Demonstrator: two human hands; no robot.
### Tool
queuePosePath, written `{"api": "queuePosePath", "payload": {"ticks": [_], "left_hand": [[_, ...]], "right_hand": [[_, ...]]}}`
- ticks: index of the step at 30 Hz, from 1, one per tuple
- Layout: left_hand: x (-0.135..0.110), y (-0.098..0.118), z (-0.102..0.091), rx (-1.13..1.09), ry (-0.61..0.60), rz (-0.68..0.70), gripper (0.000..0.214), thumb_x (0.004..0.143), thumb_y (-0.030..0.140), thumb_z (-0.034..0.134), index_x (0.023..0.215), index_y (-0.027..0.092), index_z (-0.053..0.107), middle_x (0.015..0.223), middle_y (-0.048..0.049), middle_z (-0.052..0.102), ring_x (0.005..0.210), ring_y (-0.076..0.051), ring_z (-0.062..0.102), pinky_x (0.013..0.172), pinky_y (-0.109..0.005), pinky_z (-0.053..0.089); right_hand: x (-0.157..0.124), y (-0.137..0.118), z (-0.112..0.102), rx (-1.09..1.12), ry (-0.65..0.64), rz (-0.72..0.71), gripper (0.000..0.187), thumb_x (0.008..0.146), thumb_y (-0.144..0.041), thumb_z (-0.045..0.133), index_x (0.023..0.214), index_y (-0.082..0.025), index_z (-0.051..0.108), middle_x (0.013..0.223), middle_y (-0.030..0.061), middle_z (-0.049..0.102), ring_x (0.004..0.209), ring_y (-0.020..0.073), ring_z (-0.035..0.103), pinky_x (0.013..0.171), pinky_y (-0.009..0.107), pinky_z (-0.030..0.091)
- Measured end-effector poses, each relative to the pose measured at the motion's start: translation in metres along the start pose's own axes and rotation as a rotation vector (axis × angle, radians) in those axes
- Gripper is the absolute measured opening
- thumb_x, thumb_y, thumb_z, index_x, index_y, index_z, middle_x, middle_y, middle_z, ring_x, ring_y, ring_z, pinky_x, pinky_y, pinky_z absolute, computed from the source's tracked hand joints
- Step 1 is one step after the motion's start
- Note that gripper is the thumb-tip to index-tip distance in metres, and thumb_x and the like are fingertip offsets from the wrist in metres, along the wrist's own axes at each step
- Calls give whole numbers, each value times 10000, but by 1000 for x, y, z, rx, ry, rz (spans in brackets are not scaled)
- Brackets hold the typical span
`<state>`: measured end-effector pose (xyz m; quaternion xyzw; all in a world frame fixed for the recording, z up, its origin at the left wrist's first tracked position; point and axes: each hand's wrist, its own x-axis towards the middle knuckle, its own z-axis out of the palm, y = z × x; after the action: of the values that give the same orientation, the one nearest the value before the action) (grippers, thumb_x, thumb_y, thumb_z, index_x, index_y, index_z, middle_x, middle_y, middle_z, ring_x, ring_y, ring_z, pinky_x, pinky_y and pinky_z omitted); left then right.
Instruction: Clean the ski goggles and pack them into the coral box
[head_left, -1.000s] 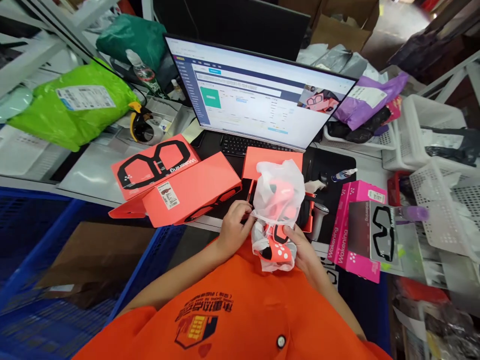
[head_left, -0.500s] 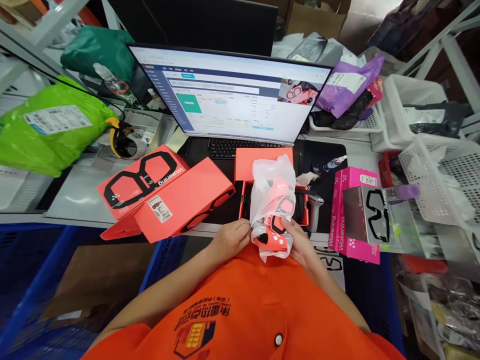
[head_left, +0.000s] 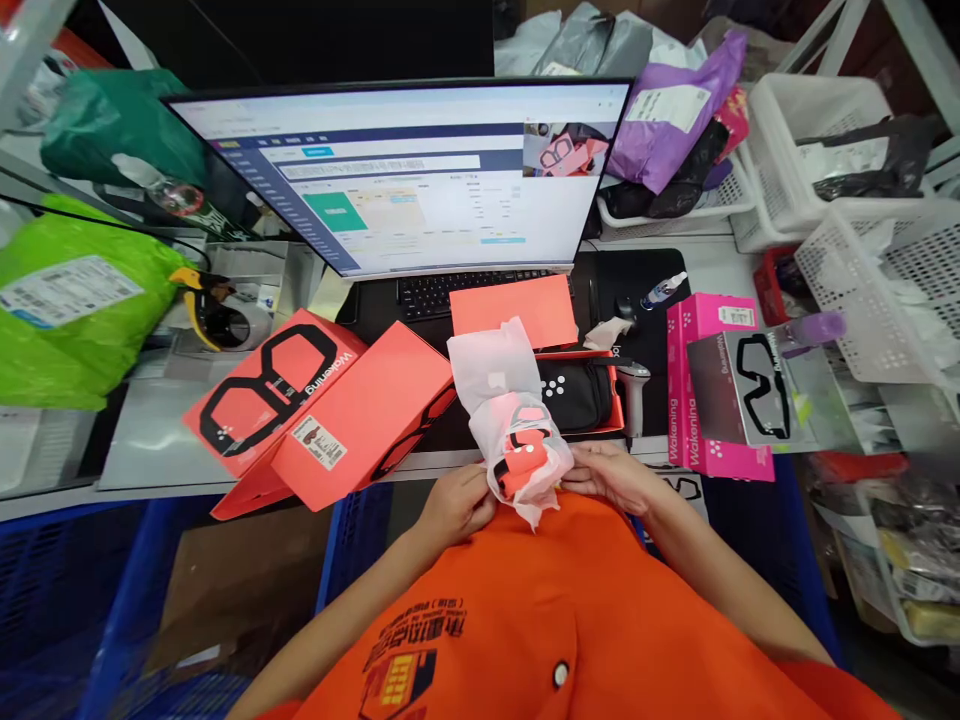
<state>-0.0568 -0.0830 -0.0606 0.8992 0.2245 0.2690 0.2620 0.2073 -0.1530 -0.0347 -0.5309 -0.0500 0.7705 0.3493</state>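
Both hands hold a thin white plastic bag [head_left: 501, 400] with coral and black goggles [head_left: 521, 458] inside it, close to my chest. My left hand [head_left: 454, 503] pinches the bag's lower left side. My right hand [head_left: 613, 477] grips its right side with curled fingers. Just behind the bag lies an open coral box [head_left: 613, 400] with a black pouch [head_left: 574, 392] in it, its coral lid [head_left: 517, 306] propped behind. Two coral boxes [head_left: 315, 405] printed with a goggle outline lie to the left.
A monitor [head_left: 405, 175] and keyboard [head_left: 435, 292] stand at the back. A pink box [head_left: 705, 395] sits at right beside a handheld scanner [head_left: 634, 395]. White baskets [head_left: 877, 270] fill the right, a green parcel [head_left: 67, 300] the left, a blue crate [head_left: 90, 600] below.
The bag with the goggles has come down and toward my chest, its top flopped over to the left. The black pouch in the open box now shows. My head has tilted downward.
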Motion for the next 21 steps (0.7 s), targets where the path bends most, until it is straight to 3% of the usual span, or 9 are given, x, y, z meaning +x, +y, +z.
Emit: {"api": "queuePosePath", "payload": {"ticks": [6, 9, 13, 16, 19, 21], "left_hand": [[2, 0, 0, 96, -2, 3, 208, 856, 78, 479, 783, 186, 641, 725, -57, 646, 676, -174, 584, 598, -277, 486], [-3, -4, 2, 60, 62, -100, 152, 831, 116, 555, 808, 194, 683, 987, -116, 668, 880, -223, 625, 715, -338, 552], [-4, -7, 2, -5, 130, -172, 138, 843, 151, 609, 722, 194, 659, 1325, -123, 556, 1183, -286, 559, 967, -464, 537], [4, -4, -5, -186, 82, -273, 221, 912, 180, 550, 703, 184, 621, 1372, -116, 509, 1226, -261, 541, 995, -420, 534], [14, 0, -17, -363, 82, -389, 276, 959, 230, 522, 704, 187, 616, 1303, -101, 542, 1183, -233, 568, 997, -381, 527], [19, 3, -26, -434, 103, -449, 294, 965, 258, 538, 688, 191, 610, 1235, -79, 574, 1133, -219, 586, 975, -348, 522]], "right_hand": [[14, -9, 6, -432, 210, 6, 74, 727, -148, 758, 742, -155, 686, 678, 28, 744, 664, 144, 731, 554, 178, 537], [18, -15, 6, -693, 263, -74, 66, 748, -133, 650, 703, -161, 690, 651, 24, 729, 587, 144, 688, 479, 176, 416], [12, -27, 3, -1097, 373, -278, 113, 730, -188, 638, 643, -152, 701, 622, 20, 683, 607, 138, 611, 525, 215, 316], [1, -35, 5, -1156, 307, -333, 210, 751, -264, 634, 572, -155, 619, 545, -22, 550, 554, 100, 483, 515, 233, 233], [-13, -42, 9, -1063, 133, -360, 309, 751, -295, 623, 504, -167, 488, 490, -61, 366, 500, 65, 335, 499, 236, 188], [-23, -45, 12, -941, -3, -345, 282, 746, -288, 610, 516, -169, 499, 490, -65, 376, 491, 64, 345, 495, 225, 218]]}}
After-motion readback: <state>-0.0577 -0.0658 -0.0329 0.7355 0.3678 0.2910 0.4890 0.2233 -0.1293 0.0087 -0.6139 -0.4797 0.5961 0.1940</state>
